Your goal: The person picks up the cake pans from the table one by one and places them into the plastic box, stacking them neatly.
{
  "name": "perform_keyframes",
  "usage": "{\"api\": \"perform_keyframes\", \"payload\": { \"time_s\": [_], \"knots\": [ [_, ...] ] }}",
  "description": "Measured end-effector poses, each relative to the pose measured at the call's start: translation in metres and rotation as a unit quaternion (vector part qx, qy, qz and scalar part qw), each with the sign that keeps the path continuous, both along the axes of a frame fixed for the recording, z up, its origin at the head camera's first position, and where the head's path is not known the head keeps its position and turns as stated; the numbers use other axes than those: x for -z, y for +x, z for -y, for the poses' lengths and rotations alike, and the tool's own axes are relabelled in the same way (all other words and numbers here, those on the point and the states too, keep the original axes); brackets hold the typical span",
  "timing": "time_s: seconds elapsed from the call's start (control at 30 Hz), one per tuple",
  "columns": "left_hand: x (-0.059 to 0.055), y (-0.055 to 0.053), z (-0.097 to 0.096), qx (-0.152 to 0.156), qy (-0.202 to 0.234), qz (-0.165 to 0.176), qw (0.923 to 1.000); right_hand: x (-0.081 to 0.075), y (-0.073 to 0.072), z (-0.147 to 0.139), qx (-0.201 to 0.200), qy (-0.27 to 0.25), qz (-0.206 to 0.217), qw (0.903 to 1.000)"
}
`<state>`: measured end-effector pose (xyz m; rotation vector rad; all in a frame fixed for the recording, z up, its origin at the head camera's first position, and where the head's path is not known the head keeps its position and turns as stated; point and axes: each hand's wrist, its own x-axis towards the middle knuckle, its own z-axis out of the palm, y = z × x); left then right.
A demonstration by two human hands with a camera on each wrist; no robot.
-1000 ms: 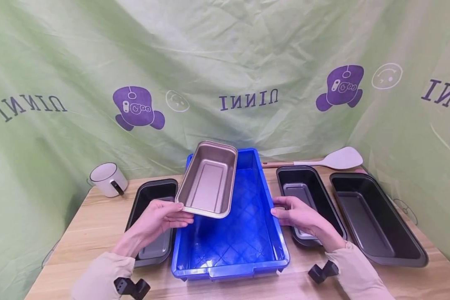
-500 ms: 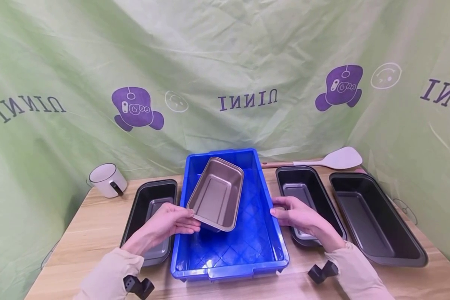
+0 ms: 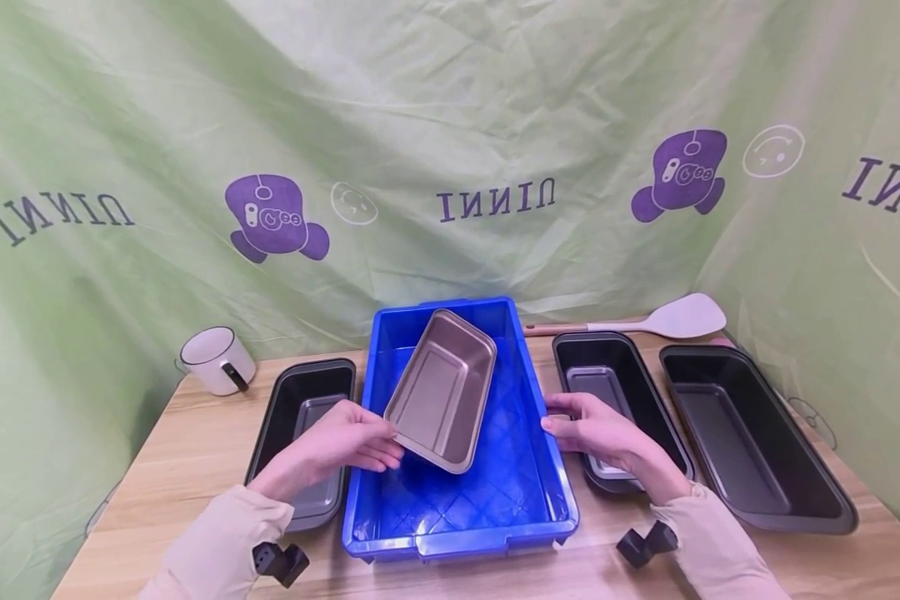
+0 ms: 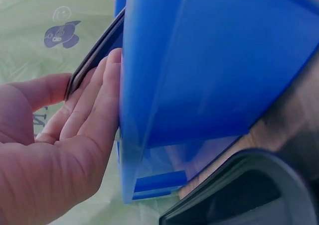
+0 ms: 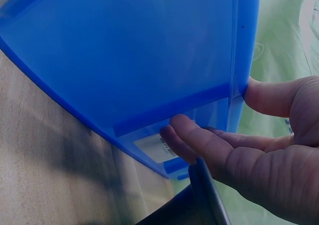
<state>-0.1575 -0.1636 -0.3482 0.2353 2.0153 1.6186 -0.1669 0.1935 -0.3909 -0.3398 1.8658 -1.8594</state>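
Observation:
A bronze loaf pan (image 3: 438, 396) sits tilted within the outline of the blue plastic bin (image 3: 461, 546). My left hand (image 3: 348, 446) pinches its near-left corner, thumb on the rim and straight fingers underneath; the left wrist view shows those fingers (image 4: 102, 93) beside the bin's rim. On the bin's right side, my right hand (image 3: 596, 429) touches the rim with its thumb, while its extended fingers (image 5: 204, 140) lie along the outer wall. Beneath my left wrist is a dark loaf pan (image 3: 311, 375), partly hidden by the hand. Another dark loaf pan (image 3: 618, 354) lies under my right hand.
A longer dark loaf pan (image 3: 742, 450) stands at the right of the wooden table (image 3: 157, 500). At the back left is a white mug (image 3: 213, 358); a white-headed spatula (image 3: 686, 317) lies along the back right. Green cloth (image 3: 450, 125) hangs behind and at both sides.
My left hand has brought the bronze loaf pan down and to the right, from above the bin's left edge to within the bin. The right hand has stayed at the bin's right side.

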Motion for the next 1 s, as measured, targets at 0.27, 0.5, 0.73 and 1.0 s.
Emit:
{"api": "perform_keyframes", "payload": {
  "time_s": [0.27, 0.5, 0.73, 1.0],
  "knots": [
    [-0.004, 0.004, -0.015, 0.021, -0.104, -0.025, 0.9941, 0.000, 0.000, -0.001, -0.003, -0.002, 0.000, 1.0000],
    [-0.005, 0.009, -0.025, 0.018, -0.158, -0.034, 0.9867, 0.000, 0.000, -0.002, -0.005, -0.008, 0.001, 1.0000],
    [-0.004, 0.013, -0.025, 0.004, -0.185, -0.037, 0.9821, 0.002, 0.000, -0.002, -0.013, -0.020, 0.000, 0.9997],
    [-0.010, 0.009, -0.016, 0.004, -0.181, -0.042, 0.9826, 0.003, 0.000, -0.002, -0.013, -0.021, -0.002, 0.9997]
  ]
}}
